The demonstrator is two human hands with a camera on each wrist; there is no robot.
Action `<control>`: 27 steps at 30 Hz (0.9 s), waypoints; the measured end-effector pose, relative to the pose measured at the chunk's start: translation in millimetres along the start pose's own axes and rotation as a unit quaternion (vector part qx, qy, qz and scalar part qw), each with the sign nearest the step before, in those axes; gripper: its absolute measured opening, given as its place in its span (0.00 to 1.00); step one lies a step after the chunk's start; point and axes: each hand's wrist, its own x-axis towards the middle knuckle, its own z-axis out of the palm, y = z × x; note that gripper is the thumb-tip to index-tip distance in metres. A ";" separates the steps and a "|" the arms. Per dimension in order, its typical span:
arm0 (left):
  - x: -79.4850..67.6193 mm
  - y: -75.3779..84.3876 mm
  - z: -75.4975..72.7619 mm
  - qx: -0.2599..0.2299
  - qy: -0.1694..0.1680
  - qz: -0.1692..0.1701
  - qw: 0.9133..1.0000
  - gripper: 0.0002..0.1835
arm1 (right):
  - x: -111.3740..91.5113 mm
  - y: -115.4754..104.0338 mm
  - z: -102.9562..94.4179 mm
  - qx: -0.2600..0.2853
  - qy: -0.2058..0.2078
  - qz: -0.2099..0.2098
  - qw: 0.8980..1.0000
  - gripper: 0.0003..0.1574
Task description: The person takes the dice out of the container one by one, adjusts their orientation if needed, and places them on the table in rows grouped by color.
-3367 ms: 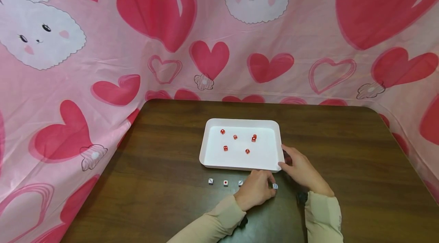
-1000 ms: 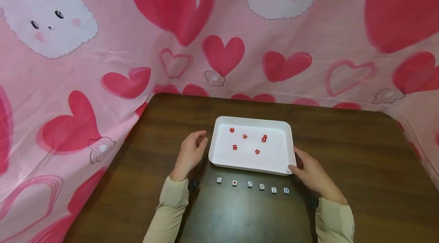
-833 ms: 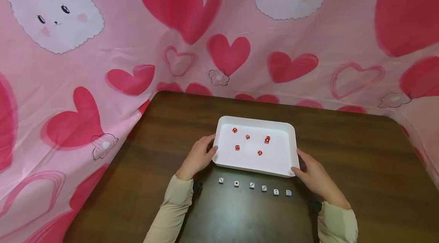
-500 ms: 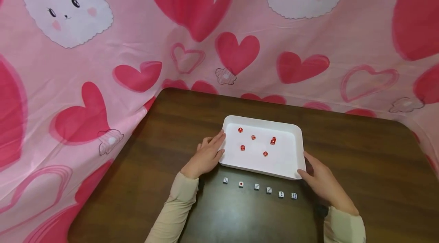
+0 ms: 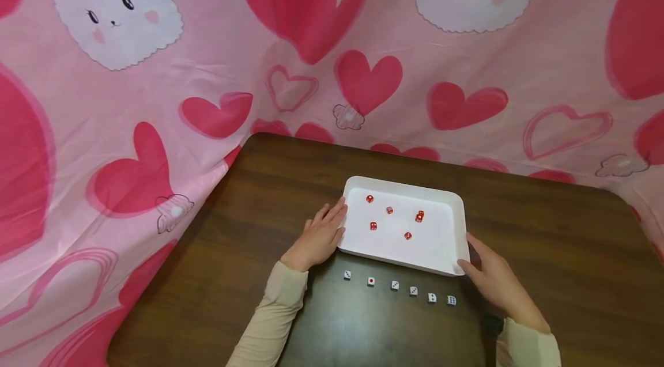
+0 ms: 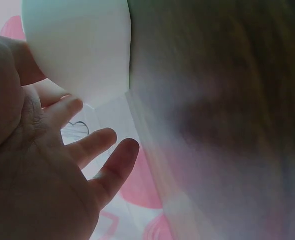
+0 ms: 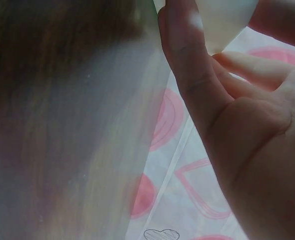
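A white rectangular tray sits on the table with several small red dice scattered on its floor; two of them lie close together on the right. Along the tray's left side lies my left hand, its fingers extended and touching the wall. My right hand holds the front right corner, thumb at the corner and fingers along the outer right wall. Both wrist views show fingers beside the tray's pale outer wall. In front of the tray, several white dice form a spaced row.
The dark wooden table has rounded far corners. Pink cloth printed with hearts and rabbit faces hangs behind it and along its left side.
My left hand has left the row of white dice and come to the tray's left side. The right hand stays at its corner. The head view has shifted, so everything sits further right.
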 end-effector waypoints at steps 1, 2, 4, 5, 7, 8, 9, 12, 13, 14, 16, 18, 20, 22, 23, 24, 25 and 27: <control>0.1 0.2 0.0 0.001 0.000 0.001 1.000 0.31 | -0.5 0.0 0.4 -0.001 0.002 0.002 1.000 0.47; 0.2 0.4 -0.1 0.002 0.001 0.002 1.000 0.31 | -0.8 0.0 0.4 -0.002 0.003 0.004 1.000 0.47; 0.1 0.4 -0.5 0.003 0.003 0.006 1.000 0.31 | -1.5 0.1 0.3 -0.003 0.005 0.007 1.000 0.48; 0.2 0.4 -0.8 0.003 0.004 0.008 1.000 0.31 | -1.9 0.2 0.0 -0.006 0.007 0.008 1.000 0.48; 0.3 0.2 -1.7 0.001 0.010 0.014 1.000 0.30 | -3.2 0.5 -0.3 -0.014 0.023 0.003 1.000 0.48; 0.4 0.2 -2.3 -0.001 0.012 0.015 1.000 0.30 | -3.7 0.9 -0.7 -0.017 0.037 -0.005 0.999 0.47; 0.5 0.1 -2.9 -0.003 0.013 0.015 1.000 0.30 | -4.9 0.8 -0.9 -0.021 0.057 -0.014 0.998 0.45; 0.7 0.1 -4.8 -0.007 0.019 0.016 1.000 0.29 | -7.5 -1.7 -1.9 -0.027 0.141 -0.050 0.988 0.36; 0.7 0.1 -5.2 -0.010 0.020 0.015 1.000 0.29 | -8.1 -3.6 -2.6 -0.027 0.172 -0.062 0.983 0.32; 0.6 0.0 -5.4 -0.011 0.020 0.012 1.000 0.29 | -8.9 -6.3 -3.1 -0.025 0.201 -0.071 0.977 0.29; 0.3 -0.1 -5.5 -0.013 0.019 0.008 1.000 0.29 | -10.5 -13.3 -3.6 -0.015 0.253 -0.079 0.964 0.24; -0.5 -0.4 -4.7 -0.013 0.018 0.008 1.000 0.29 | -12.7 -22.0 -3.3 0.006 0.286 -0.076 0.955 0.20; -1.9 -0.3 -4.1 -0.014 0.016 0.011 1.000 0.29 | -15.0 -32.4 -0.9 0.048 0.309 -0.059 0.948 0.18; -3.4 -0.2 -3.8 -0.015 0.018 0.016 1.000 0.28 | -16.5 -43.8 2.3 0.106 0.318 -0.033 0.942 0.16; -4.2 -0.3 -3.8 -0.016 0.020 0.019 1.000 0.28 | -16.8 -49.7 4.0 0.142 0.317 -0.019 0.937 0.16; -4.9 -0.2 -4.1 -0.018 0.020 0.019 0.999 0.28 | -16.9 -55.9 5.6 0.180 0.315 -0.004 0.932 0.16; -5.4 -0.4 -4.3 -0.020 0.020 0.018 0.999 0.28 | -16.1 -62.0 7.2 0.227 0.309 0.009 0.923 0.15; -5.8 -1.0 -4.8 -0.025 0.020 0.017 0.999 0.28 | -14.1 -74.2 9.6 0.300 0.294 0.028 0.907 0.14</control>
